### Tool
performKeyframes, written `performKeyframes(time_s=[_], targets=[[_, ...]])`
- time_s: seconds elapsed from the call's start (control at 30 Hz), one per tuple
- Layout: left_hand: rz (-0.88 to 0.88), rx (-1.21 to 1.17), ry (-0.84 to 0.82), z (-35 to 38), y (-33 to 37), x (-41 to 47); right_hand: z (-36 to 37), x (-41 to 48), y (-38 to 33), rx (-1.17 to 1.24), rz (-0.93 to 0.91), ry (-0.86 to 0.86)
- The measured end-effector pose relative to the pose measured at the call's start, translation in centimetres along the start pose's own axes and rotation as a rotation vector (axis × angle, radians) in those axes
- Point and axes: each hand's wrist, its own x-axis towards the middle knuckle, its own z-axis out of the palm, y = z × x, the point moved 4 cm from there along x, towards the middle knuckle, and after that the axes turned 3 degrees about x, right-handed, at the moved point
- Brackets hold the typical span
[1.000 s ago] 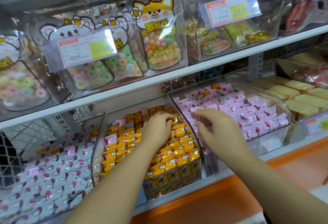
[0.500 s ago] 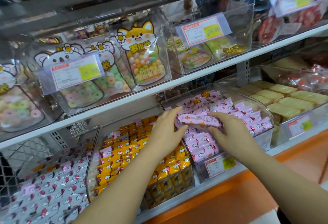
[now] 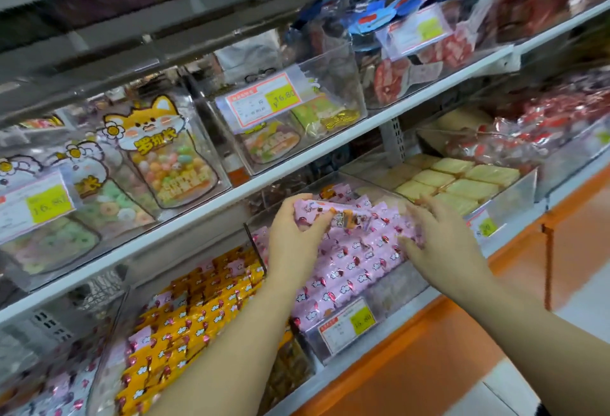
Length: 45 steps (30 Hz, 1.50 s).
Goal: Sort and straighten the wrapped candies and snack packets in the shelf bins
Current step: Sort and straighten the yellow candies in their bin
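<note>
The left hand point(image 3: 293, 244) grips a few pink wrapped candies point(image 3: 321, 211), held just above the clear pink-candy bin point(image 3: 396, 287) near its left wall. The right hand point(image 3: 442, 244), fingers spread wide, lies on the packets by the bin's right edge. The bin's open top leaves room under the shelf edge point(image 3: 330, 151). Yellow candies point(image 3: 198, 316) sit left of the bin.

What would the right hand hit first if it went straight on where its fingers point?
Most likely the pink wrapped candies piled in the clear bin; the right hand points up-left over them, seemingly near touching. Beyond lies the bundle the left hand grips. Depth is unclear.
</note>
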Motion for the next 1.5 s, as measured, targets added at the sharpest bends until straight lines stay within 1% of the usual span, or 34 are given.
performKeyframes(time_s=[0.07, 0.13, 0.23, 0.3, 0.43, 0.67, 0.9, 1.07, 1.1, 1.17, 1.27, 1.33, 1.4, 1.47, 1.5], targets=[[-0.011, 0.059, 0.023, 1.5, -0.2, 1.0, -0.2, -0.1, 1.2, -0.009, 0.046, -0.082], [-0.001, 0.133, 0.051, 2.7, -0.1, 2.0, -0.2, -0.2, 1.7, -0.018, 0.018, -0.159], [0.015, 0.216, 0.071, 4.5, 0.2, 3.7, -0.8, -0.2, 2.0, -0.063, -0.009, -0.202], [0.029, 0.238, 0.053, 5.6, 0.2, 4.9, -1.1, -0.3, 2.0, -0.081, -0.038, -0.216], [0.038, 0.316, -0.070, 8.0, 0.6, 6.4, -1.1, -0.4, 2.6, -0.062, -0.059, -0.260], [-0.007, 0.353, -0.133, 9.8, 1.3, 8.1, -0.8, -0.4, 3.4, -0.010, -0.053, -0.261], [0.054, 0.417, -0.187, 10.2, 2.2, 8.7, -1.1, -0.6, 3.5, 0.006, -0.055, -0.272], [-0.025, 0.357, -0.246, 9.7, 1.0, 8.3, -1.1, -0.7, 3.5, 0.006, -0.047, -0.276], [-0.025, 0.388, -0.264, 9.7, 0.7, 8.1, -1.1, -0.6, 3.4, 0.007, -0.046, -0.272], [0.037, 0.527, -0.294, 10.2, 0.3, 7.8, -1.1, -0.6, 3.4, 0.006, -0.045, -0.262], [0.116, 0.629, -0.341, 11.8, -0.2, 7.5, -1.1, -0.6, 3.3, 0.004, -0.041, -0.255], [0.128, 0.773, -0.377, 12.5, -1.1, 7.5, -1.1, -0.6, 3.3, -0.001, -0.044, -0.259], [0.135, 0.927, -0.478, 13.0, -2.0, 7.7, -1.0, -0.6, 3.4, -0.007, -0.047, -0.265], [0.130, 0.922, -0.555, 12.9, -2.3, 8.1, -1.0, -0.6, 3.5, -0.009, -0.048, -0.263], [0.121, 0.857, -0.560, 12.5, -2.4, 8.2, -0.9, -0.6, 3.5, -0.008, -0.048, -0.260]])
